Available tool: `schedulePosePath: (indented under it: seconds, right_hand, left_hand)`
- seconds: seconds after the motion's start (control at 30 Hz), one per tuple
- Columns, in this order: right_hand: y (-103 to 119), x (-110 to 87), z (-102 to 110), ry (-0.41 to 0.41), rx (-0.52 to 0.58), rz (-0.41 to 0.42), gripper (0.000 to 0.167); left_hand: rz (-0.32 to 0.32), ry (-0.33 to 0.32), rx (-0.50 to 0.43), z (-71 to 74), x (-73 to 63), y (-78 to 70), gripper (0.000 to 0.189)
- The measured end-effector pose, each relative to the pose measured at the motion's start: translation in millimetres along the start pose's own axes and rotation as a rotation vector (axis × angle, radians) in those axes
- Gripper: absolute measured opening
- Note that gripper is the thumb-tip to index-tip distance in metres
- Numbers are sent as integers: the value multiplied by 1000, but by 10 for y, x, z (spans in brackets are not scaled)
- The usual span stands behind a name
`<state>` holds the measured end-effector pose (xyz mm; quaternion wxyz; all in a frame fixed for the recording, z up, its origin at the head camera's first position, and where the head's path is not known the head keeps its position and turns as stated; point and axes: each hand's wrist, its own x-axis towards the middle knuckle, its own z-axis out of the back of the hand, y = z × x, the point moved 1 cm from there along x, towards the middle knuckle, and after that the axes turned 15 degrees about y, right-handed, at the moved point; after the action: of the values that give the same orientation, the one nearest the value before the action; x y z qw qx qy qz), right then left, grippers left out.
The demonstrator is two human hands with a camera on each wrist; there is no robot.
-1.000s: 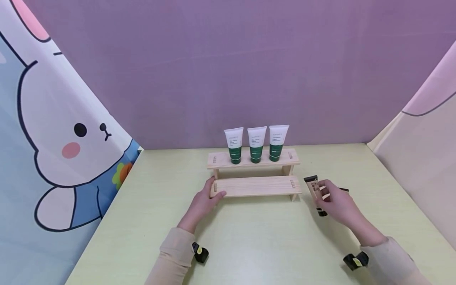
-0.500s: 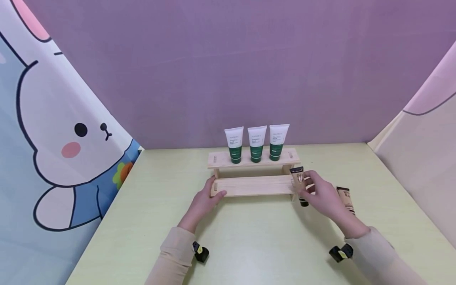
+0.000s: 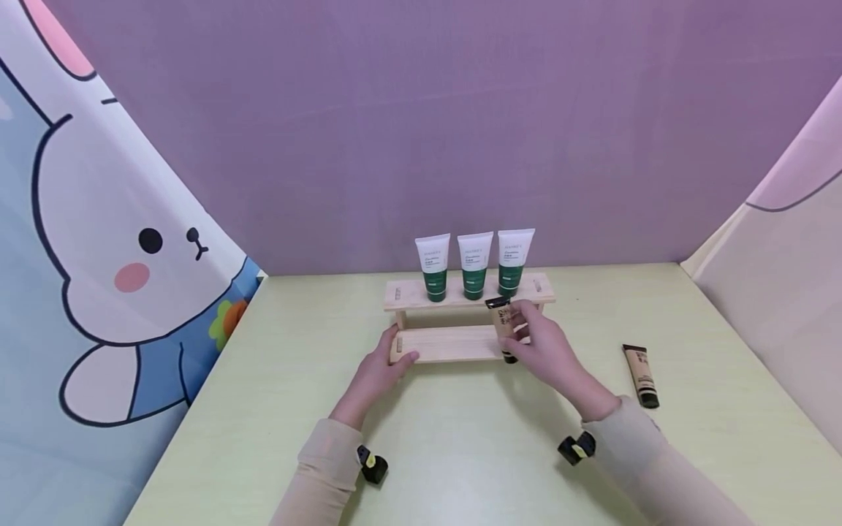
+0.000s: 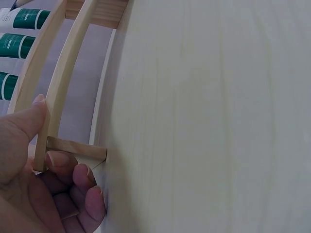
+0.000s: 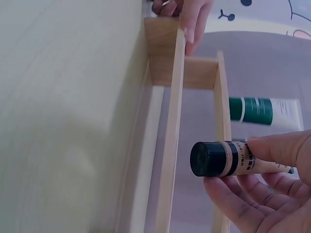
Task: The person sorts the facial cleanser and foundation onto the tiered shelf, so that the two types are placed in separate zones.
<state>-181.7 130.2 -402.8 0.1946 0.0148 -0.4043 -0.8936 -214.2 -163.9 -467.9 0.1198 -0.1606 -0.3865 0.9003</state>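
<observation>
A small two-tier wooden shelf (image 3: 447,345) stands on the table, its lower step in front. My left hand (image 3: 376,371) grips the left end of that lower board; in the left wrist view the thumb (image 4: 31,116) lies on one face and curled fingers on the other. Between thumb and fingers, my right hand (image 3: 544,349) pinches a beige squeeze tube (image 3: 501,321) with a black cap (image 5: 208,159), cap downward and slightly tilted. It is in front of the lower board's right part; whether the cap touches wood, I cannot tell. Three white-and-green tubes (image 3: 473,267) stand cap-down on the upper board.
Another beige tube (image 3: 640,374) with black ends lies on the table (image 3: 460,446) at the right. A purple backdrop (image 3: 421,131) rises behind the shelf, and a rabbit-printed cloth (image 3: 92,241) hangs at the left.
My right hand has carried the beige tube leftward from the table's right side to the lower board. The other beige tube has come fully into sight. My left hand stays on the shelf.
</observation>
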Motion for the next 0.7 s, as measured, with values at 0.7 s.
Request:
schedulePosePath:
  seconds: [0.7]
  right_hand:
    - [206,489,-593,-40,196,14,36]
  left_hand:
    - [27,15,-28,-6,2,6,76]
